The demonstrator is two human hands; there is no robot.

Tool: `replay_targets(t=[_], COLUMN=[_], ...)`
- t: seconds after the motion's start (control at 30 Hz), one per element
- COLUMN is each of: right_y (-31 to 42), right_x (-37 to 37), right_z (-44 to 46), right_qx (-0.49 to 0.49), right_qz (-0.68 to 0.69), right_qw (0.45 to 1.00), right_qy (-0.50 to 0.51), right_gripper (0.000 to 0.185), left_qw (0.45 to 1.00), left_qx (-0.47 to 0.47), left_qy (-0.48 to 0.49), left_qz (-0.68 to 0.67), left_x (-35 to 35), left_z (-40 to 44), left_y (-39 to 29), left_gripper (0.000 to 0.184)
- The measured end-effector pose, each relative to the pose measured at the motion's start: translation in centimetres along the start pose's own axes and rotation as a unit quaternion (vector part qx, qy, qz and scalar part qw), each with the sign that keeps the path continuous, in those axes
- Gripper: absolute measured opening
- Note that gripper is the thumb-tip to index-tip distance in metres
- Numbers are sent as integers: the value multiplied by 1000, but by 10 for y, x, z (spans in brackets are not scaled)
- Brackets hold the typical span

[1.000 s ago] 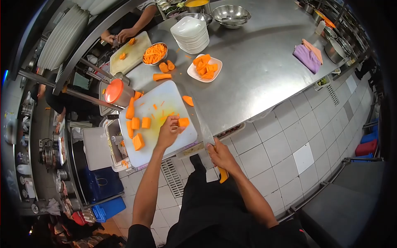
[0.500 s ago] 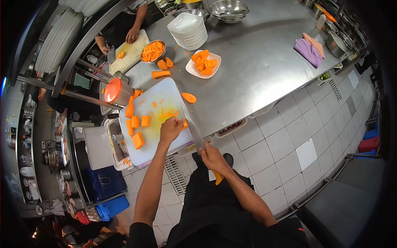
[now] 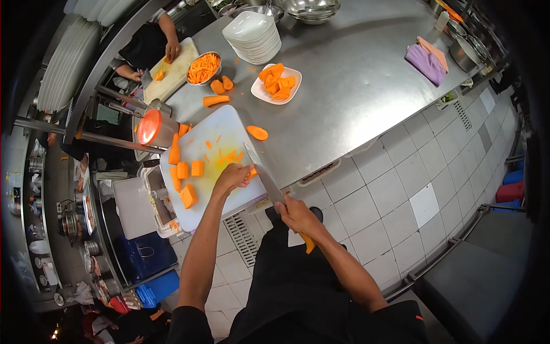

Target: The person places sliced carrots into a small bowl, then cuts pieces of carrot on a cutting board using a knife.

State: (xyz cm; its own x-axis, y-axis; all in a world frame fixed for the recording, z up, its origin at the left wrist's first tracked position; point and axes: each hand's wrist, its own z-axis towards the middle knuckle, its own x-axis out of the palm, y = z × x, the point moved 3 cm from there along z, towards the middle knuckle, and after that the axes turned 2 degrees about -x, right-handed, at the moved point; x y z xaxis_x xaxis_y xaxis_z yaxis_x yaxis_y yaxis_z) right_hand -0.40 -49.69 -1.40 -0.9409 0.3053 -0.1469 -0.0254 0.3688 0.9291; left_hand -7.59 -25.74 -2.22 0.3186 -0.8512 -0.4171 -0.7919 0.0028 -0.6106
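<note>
My left hand [image 3: 234, 178] is closed on a small carrot piece [image 3: 252, 172] near the right edge of a white cutting board [image 3: 226, 126]. Wrapped round the yellow handle of a large knife [image 3: 268, 182], my right hand [image 3: 298, 214] is just off the board's near right corner. The blade points up and left, beside the carrot piece. Carrot chunks [image 3: 188, 196] and whole lengths lie on the board's left side, with thin scraps [image 3: 229, 157] in the middle. A cut carrot [image 3: 257, 133] rests on the steel table right of the board.
Beyond the board are a white bowl of carrot chunks [image 3: 277, 83], a metal bowl of carrot strips [image 3: 204, 69] and stacked white bowls [image 3: 252, 37]. A co-worker's hands [image 3: 172, 49] are over another board [image 3: 171, 74]. A red-lidded container [image 3: 156, 127] stands left; folded cloths [image 3: 426, 63] lie right.
The knife and my right hand have moved left, bringing the blade beside the carrot piece. My left hand has turned over it. The co-worker's hand has shifted on the other board.
</note>
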Motion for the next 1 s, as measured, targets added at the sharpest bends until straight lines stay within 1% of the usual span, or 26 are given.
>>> replay_targets(t=[0.07,0.13,0.17,0.23,0.27,0.33,0.37,0.43,0.47,0.53,0.57,0.63,0.67,0.73,0.77,0.83,0.87,0.93,0.97,1.0], right_y=[5,8,11,16,13,1,-6,-14,-22,-30,-19,-9,-15,-19,-19,-19,-17,-12,-7,-5], right_x=[-4,-10,-15,-21,-20,-12,-3,14,24,32,24,10,15,25,26,29,25,6,3,1], right_z=[1,3,4,7,10,15,15,13,13,15,15,14,14,14,15,11,8,8,6,2], right_qx=[19,19,21,40,41,1,2,-57,-57,-118,-118,12,11,-67,-70,-57,-56,-79,-80,-52], right_qz=[-5,-21,-22,-22,-23,-36,-37,-52,-52,-69,-69,-24,-24,-71,-73,-24,-21,-24,-25,-11], right_qw=[1000,999,999,997,997,998,998,996,996,984,984,1000,999,991,990,995,995,995,995,995], right_qy=[8,24,26,69,69,52,53,-48,-48,-117,-116,-15,-17,-95,-96,-84,-85,-52,-58,-87], right_gripper=[31,31,31,31,31,33,33,33,33,33,33,32,32,33,33,33,33,33,33,30], left_qw=[1000,998,998,996,996,996,996,998,998,998,998,996,996,998,998,997,997,998,997,998], left_qx=[2,-18,-19,-21,-21,-21,-22,4,3,4,3,27,28,2,5,17,15,26,31,34], left_qy=[9,57,58,78,79,82,82,54,55,60,58,80,80,51,48,73,74,65,67,57], left_qz=[9,23,21,24,23,26,25,29,28,18,18,4,6,34,33,-21,-18,-10,-7,-18], left_x=[-2,-4,-5,-7,-7,-6,-5,-4,-4,-3,-5,-3,-2,-3,-4,-3,-3,-3,-3,-3], left_z=[2,6,7,9,11,11,11,11,13,15,15,13,13,13,14,12,10,8,7,4], left_y=[-3,-5,-4,-5,-5,-3,-1,0,2,4,3,1,1,1,-1,4,9,7,5,6], left_gripper=[44,46,46,47,47,46,46,49,49,50,50,50,50,49,49,48,48,45,45,43])
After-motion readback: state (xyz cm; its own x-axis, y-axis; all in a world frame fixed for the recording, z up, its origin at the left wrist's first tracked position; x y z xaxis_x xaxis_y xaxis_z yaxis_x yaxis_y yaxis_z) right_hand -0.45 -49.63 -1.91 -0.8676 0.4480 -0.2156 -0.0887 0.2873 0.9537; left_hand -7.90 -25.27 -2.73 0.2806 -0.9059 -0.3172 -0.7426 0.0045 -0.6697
